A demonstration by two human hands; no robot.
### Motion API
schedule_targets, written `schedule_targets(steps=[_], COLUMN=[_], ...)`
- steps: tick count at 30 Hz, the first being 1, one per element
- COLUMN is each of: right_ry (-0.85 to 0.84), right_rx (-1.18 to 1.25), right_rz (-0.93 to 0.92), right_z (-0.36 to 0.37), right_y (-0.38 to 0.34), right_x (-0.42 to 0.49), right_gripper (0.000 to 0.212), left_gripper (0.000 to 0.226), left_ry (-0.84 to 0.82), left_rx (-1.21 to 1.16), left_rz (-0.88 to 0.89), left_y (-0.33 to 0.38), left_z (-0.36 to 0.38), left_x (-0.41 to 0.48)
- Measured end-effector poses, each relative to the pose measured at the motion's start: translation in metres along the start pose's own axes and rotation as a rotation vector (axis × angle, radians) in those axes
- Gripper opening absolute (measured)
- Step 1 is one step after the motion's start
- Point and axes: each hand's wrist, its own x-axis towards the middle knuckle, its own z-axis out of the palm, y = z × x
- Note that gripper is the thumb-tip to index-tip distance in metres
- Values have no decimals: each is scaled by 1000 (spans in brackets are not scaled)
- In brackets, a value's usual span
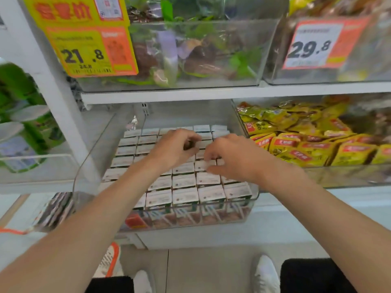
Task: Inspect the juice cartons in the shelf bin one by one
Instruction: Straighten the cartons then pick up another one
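Observation:
Several small white-topped juice cartons [183, 181] stand packed in rows inside a clear plastic shelf bin [255, 192] on the middle shelf. Both my hands reach into the bin over the middle rows. My left hand [174, 148] has its fingers curled down round the top of a carton in the middle of the bin, and the hand hides that carton. Just to its right, my right hand [229, 158] curls its fingers and thumb onto a neighbouring carton top [203, 165]. The two hands are nearly touching.
A bin of yellow snack packets [306, 144] sits to the right. Clear bins with price tags 21.8 [84, 55] and 29.8 [310, 48] hang on the shelf above. Green cans [23, 127] stand at left, behind a white shelf post [61, 115]. My white shoes [264, 273] show on the floor.

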Motion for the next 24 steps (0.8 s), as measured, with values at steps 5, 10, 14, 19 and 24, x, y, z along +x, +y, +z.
schedule_targets(steps=[5, 10, 14, 19, 24], right_ry=[65, 120, 145, 158, 220], right_rx=[-41, -44, -56, -48, 0], right_rz=[38, 32, 38, 53, 51], right_z=[3, 7, 9, 7, 5], right_y=[16, 21, 23, 21, 20], right_x=[4, 10, 13, 12, 11], right_gripper=[23, 21, 24, 29, 33], left_gripper=[28, 33, 39, 37, 37], left_ry=[-19, -131, -191, -206, -198], left_rx=[93, 201, 303, 335, 201], left_rz=[53, 60, 74, 116, 123], left_y=[-2, 0, 2, -1, -3], left_z=[5, -5, -10, -8, -11], left_x=[18, 29, 34, 35, 29])
